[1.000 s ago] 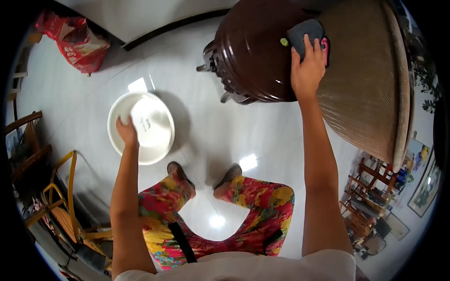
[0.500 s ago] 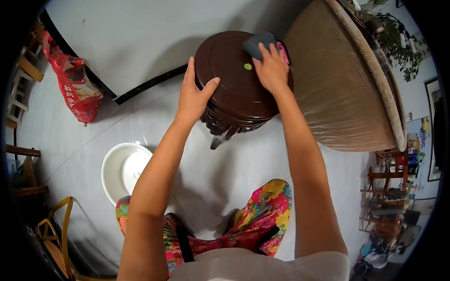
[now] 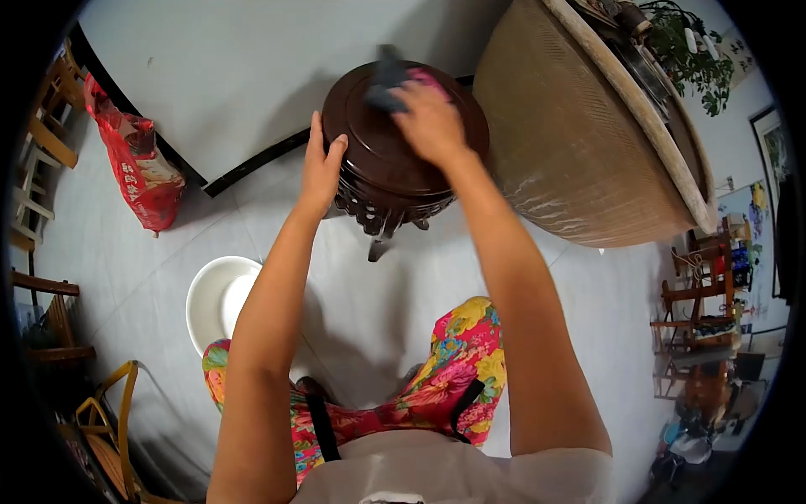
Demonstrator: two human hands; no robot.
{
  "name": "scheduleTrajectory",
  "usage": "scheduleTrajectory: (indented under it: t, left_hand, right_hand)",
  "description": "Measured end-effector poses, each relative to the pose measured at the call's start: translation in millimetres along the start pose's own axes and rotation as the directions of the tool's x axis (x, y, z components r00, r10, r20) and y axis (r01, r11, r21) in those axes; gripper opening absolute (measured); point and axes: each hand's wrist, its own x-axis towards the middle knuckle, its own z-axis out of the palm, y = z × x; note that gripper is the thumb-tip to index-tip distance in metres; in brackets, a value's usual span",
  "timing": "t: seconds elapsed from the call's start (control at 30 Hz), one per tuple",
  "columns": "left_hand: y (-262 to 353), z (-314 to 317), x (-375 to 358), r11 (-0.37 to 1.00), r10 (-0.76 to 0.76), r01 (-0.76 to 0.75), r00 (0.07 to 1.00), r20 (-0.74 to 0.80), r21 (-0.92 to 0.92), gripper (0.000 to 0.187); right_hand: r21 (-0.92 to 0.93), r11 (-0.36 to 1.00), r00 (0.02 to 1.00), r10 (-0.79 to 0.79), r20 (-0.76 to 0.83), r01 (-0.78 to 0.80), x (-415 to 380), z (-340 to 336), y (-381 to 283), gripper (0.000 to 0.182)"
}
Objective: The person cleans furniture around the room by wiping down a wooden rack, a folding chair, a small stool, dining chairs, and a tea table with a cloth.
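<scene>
R hand (image 3: 430,126), fingers gripping blurred dark-grey & pink cloth (image 3: 387,84), is on round dark-brown glossy stool (image 3: 382,155); L hand (image 3: 321,175), fingers open, is at stool's edge.

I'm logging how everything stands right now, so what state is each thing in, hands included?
Left hand: open, thumb and fingers apart at the stool's edge.
Right hand: on the cloth, blurred; grip unclear.
Cloth: bunched; wet or dry, cannot tell.
Stool: upright.
White basin: upright, partly hidden; water, cannot tell.
Red bag: upright, creased.
Large brown pot: upright, streaked outside.
</scene>
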Motion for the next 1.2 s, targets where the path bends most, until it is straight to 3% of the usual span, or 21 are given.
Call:
scheduleTrajectory:
  t: [0.03,0.13,0.2,0.3,0.47,0.5,0.6,0.67,0.83,0.9,1.0,1.13,1.2]
  left_hand:
    - [3.6,0.1,-1.7,1.000,-0.012,0.012,1.000,0.023,0.014,0.070]
    - [9.8,-9.1,-5.6,0.997,-0.045,0.040,0.995,0.089,0.058,0.072]
    - [10.3,-14.4,-4.7,0.996,-0.064,0.053,0.988,0.144,0.078,0.072]
    - [10.8,-17.7,-3.0,0.998,-0.049,0.043,0.984,0.169,0.040,0.071]
    - [13.2,-13.9,-3.4,0.980,-0.022,0.057,0.983,0.181,-0.192,0.072]
    - [9.4,-15.5,-1.8,0.987,-0.022,0.053,0.982,0.190,-0.155,0.072]
    - [2.1,-24.7,1.4,1.000,-0.009,0.009,0.975,0.223,-0.002,0.071]
    - [3.5,-27.2,0.8,0.989,0.036,-0.069,0.970,0.240,0.133,0.073]
    - [13.9,-21.2,-7.6,0.999,0.016,-0.022,0.979,0.204,0.025,0.066]
    - [8.0,-21.8,-3.5,0.999,0.022,-0.027,0.980,0.199,0.020,0.065]
    - [3.9,-22.2,-3.1,0.999,0.019,-0.013,0.981,0.191,-0.034,0.066]
    - [-3.8,-21.9,-0.9,0.998,0.052,-0.043,0.983,0.175,-0.055,0.068]
    - [-18.0,-23.3,4.2,0.994,0.096,-0.104,0.980,0.173,0.037,0.070]
  right_hand:
    - [-0.108,0.991,0.997,0.075,0.012,-0.073,-3.0,-8.7,26.7,0.040]
    - [-0.042,0.990,0.991,0.134,0.012,-0.134,-47.4,-39.8,58.0,0.047]
    - [-0.004,0.999,0.999,0.051,0.004,-0.051,-88.4,-54.8,39.1,0.053]
    - [-0.015,0.999,0.998,0.053,0.040,-0.052,-117.2,-65.7,-17.3,0.060]
    - [0.174,0.980,0.994,-0.104,0.030,0.097,-79.7,-41.5,-88.4,0.062]
    - [0.184,0.977,0.991,-0.121,0.050,0.110,-74.3,-41.9,-92.9,0.059]
    - [0.207,0.963,0.967,-0.207,0.150,0.174,-83.7,-59.0,-74.5,0.059]
    - [0.210,0.968,0.972,-0.171,0.162,0.136,-103.1,-81.4,-56.9,0.066]
    - [0.118,0.992,0.989,-0.054,0.134,0.039,-134.7,-106.9,-16.2,0.063]
    - [0.090,0.993,0.984,-0.087,0.157,0.074,-129.5,-107.8,-27.0,0.063]
    - [0.189,0.969,0.952,-0.199,0.233,0.156,-93.4,-89.6,-55.6,0.058]
    - [0.210,0.967,0.974,-0.177,0.144,0.144,-19.8,-18.6,-48.7,0.048]
    - [0.119,0.984,0.986,-0.145,0.078,0.135,18.2,14.3,-30.0,0.048]
